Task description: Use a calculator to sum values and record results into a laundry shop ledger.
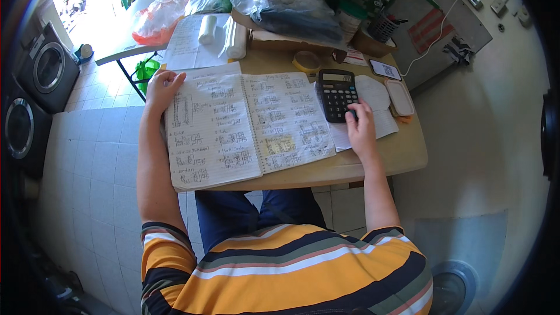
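A spiral-bound notebook (253, 127) lies spread on the table in front of me, both pages covered in handwriting, one entry marked in yellow. My left hand (165, 87) rests at the notebook's top left corner, fingers curled; whether it grips the page is hidden. At the right, a black desk calculator (337, 96) sits over loose paper beside the notebook. The fingers of my right hand (361, 124) touch its lower right keys, without holding it. Loose lined sheets (376, 127) stick out from under the calculator.
Behind the notebook are a roll of tape (306, 61), rolls of plastic bags (235, 38) and a cardboard box (284, 46) with bagged goods. A phone (385, 70) and a lidded plastic container (399, 98) lie at the right. Washing machines (50, 68) stand far left.
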Action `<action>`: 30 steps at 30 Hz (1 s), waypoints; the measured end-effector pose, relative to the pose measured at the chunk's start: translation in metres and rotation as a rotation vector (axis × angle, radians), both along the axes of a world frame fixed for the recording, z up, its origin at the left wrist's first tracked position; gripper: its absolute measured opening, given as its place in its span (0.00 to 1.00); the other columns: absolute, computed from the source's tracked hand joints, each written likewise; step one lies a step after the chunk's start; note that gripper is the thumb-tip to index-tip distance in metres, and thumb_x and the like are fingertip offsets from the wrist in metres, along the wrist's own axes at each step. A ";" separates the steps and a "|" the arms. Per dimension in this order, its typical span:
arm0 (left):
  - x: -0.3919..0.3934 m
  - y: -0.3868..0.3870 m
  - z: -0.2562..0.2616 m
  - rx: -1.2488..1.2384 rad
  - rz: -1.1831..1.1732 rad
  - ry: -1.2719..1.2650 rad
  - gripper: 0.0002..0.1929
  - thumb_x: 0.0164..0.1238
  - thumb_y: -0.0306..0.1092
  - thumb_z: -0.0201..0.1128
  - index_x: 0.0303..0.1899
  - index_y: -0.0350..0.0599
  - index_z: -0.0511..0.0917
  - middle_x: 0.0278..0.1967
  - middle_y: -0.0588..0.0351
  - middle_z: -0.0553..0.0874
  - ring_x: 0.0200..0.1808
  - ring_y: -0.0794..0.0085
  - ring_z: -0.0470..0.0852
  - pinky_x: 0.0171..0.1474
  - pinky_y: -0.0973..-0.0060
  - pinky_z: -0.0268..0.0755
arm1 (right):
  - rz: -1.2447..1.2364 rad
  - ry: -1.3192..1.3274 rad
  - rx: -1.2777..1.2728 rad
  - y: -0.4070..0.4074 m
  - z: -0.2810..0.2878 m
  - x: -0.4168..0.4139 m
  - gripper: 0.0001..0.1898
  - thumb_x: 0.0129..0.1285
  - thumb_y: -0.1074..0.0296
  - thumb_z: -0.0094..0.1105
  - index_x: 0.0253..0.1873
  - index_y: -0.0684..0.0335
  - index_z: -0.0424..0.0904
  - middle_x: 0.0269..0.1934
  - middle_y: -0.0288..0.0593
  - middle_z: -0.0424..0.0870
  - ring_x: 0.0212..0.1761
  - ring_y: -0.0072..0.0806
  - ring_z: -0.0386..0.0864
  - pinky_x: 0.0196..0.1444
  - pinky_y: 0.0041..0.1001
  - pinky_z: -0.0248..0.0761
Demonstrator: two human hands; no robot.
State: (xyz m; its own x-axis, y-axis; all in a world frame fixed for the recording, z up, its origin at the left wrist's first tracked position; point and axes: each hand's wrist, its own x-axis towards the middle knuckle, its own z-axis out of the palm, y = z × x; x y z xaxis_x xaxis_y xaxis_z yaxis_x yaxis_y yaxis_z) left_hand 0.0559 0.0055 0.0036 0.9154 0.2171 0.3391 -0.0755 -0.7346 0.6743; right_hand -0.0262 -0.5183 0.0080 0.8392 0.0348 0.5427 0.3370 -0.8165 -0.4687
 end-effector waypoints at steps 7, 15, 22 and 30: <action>-0.007 -0.005 0.003 -0.039 0.004 -0.007 0.24 0.63 0.51 0.72 0.36 0.31 0.85 0.41 0.51 0.85 0.40 0.65 0.83 0.49 0.70 0.74 | 0.056 -0.090 -0.196 0.025 0.013 0.022 0.09 0.71 0.63 0.61 0.53 0.51 0.85 0.72 0.59 0.67 0.72 0.62 0.65 0.69 0.62 0.58; -0.004 -0.004 0.006 -0.013 -0.001 0.009 0.24 0.63 0.50 0.73 0.35 0.30 0.84 0.41 0.51 0.85 0.40 0.66 0.83 0.47 0.70 0.74 | 0.026 -0.096 -0.244 0.035 0.017 -0.005 0.09 0.69 0.63 0.63 0.38 0.60 0.89 0.72 0.50 0.70 0.74 0.58 0.64 0.71 0.70 0.47; -0.005 -0.005 0.006 -0.059 0.033 0.039 0.25 0.63 0.51 0.73 0.38 0.29 0.85 0.42 0.52 0.86 0.40 0.67 0.83 0.49 0.71 0.75 | 0.032 -0.048 0.014 0.016 0.016 0.004 0.19 0.65 0.65 0.70 0.57 0.63 0.77 0.67 0.69 0.67 0.73 0.62 0.64 0.70 0.45 0.64; -0.006 -0.008 0.009 -0.033 0.015 0.031 0.25 0.64 0.51 0.72 0.37 0.30 0.85 0.41 0.52 0.86 0.40 0.67 0.83 0.49 0.72 0.75 | -0.085 -0.010 -0.156 0.025 0.002 0.010 0.53 0.47 0.51 0.84 0.75 0.53 0.58 0.71 0.71 0.59 0.75 0.66 0.59 0.73 0.52 0.59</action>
